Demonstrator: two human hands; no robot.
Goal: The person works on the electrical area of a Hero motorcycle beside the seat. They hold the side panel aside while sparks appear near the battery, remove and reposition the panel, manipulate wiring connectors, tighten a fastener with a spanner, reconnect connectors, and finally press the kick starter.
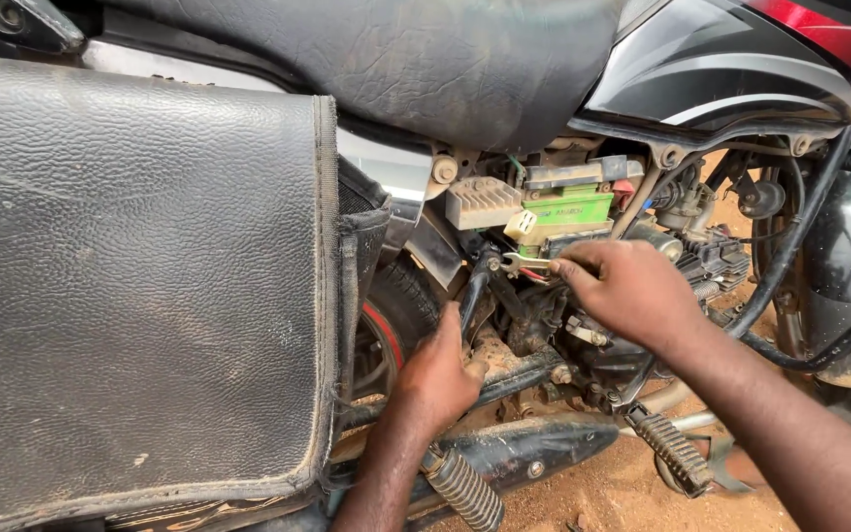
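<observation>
Reddish dirt ground (632,493) under motorcycle frame (504,379); right hand (627,288) fingers pinching spanner (522,263), left hand (437,377) fingers hidden, unclear.

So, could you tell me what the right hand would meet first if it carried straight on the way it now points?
The right hand holds a small spanner pointing left. Going straight on, it would probably first meet the black frame tube just beyond the spanner's head, below the green battery. Depth is unclear.
</observation>
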